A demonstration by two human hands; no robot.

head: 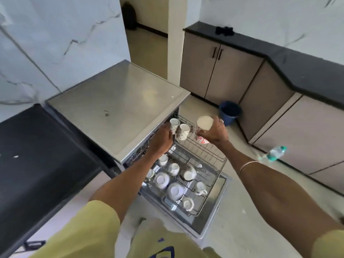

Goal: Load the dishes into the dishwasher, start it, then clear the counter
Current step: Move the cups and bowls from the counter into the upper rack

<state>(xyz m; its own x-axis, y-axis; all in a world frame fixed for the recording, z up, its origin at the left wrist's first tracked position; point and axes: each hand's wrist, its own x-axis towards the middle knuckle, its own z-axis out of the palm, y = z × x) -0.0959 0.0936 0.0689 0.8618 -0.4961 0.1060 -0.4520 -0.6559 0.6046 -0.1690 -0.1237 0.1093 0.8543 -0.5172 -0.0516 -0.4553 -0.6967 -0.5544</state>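
Left hand [161, 140] grips a spotted cup [183, 131]; right hand [214, 131] holds a white cup [204, 123]

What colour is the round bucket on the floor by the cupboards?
The round plastic bucket is dark blue, seen in the head view.

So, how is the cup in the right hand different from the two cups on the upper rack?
The cup in the right hand is held above the rack; the two rack cups already stand in the upper rack. The held cup has red flowers; the rack cups have small dark dots. All are white and bottom up.
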